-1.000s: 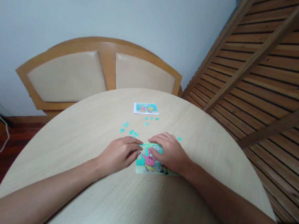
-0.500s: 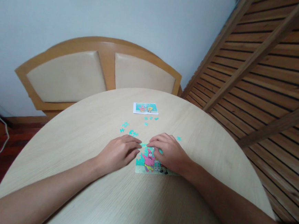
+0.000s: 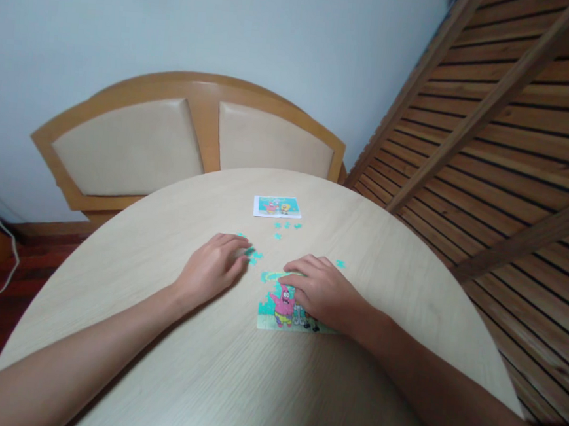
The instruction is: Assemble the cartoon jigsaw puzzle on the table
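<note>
A partly assembled jigsaw puzzle [image 3: 284,311] lies on the table, showing a pink starfish character on a turquoise ground. Over its right part rests my right hand [image 3: 325,292], fingers loosely stretched and holding nothing visible; it hides much of the picture there. There is a gap in the puzzle's left side. To the left, my left hand [image 3: 214,265] is open, thumb apart from the fingers. Its fingertips are at a cluster of loose turquoise puzzle pieces [image 3: 255,256], partly covering some of them.
A picture card [image 3: 280,207] with the same characters lies farther back on the round wooden table [image 3: 155,354]. Several more loose pieces [image 3: 287,226] sit just in front of it. One single piece [image 3: 340,264] is right of my right hand. A padded chair [image 3: 204,108] stands behind.
My left hand has moved left and away from the puzzle's upper left edge to the loose pieces. A turquoise piece now shows at that corner. My right hand has barely moved.
</note>
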The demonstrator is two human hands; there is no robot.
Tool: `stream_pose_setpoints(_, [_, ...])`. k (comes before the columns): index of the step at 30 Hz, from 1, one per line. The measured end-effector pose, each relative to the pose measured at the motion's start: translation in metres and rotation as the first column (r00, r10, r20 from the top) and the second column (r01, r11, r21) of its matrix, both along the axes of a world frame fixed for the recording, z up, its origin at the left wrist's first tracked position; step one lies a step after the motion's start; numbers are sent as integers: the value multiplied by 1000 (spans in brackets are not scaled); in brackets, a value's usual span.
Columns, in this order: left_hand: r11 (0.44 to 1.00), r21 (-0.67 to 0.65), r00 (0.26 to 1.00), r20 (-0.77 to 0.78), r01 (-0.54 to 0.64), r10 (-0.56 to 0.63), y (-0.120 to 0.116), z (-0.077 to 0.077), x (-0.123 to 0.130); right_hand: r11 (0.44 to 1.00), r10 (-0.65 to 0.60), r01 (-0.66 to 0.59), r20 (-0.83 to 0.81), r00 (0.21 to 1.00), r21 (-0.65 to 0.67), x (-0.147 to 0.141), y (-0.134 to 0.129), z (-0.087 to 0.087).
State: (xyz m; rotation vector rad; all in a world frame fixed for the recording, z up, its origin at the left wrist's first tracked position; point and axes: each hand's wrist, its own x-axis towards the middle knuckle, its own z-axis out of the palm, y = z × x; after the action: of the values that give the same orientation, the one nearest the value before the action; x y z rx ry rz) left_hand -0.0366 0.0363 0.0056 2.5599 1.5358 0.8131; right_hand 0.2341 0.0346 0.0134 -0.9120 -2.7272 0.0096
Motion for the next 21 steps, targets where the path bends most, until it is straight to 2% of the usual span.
stream_pose_setpoints(4, [994,-16,994,-19,-110,110,19,-10,-14,998,51,-55,117,992,32,0,-3,5])
stream_pose_setpoints(9, [996,-36,996,-49,-77,75,30,-20,-16,997,69,-72,198,978,11,0,-7,10])
stream_pose_setpoints(15, [998,-48,998,-50,-29,27,30,-18,-16,998,68,-65,178,982,-23,-1,-9,9])
stream_pose_setpoints(21, [996,-58,998,-20,-64,62,31,-16,-17,997,58,-52,132,990,-48,0,-8,7])
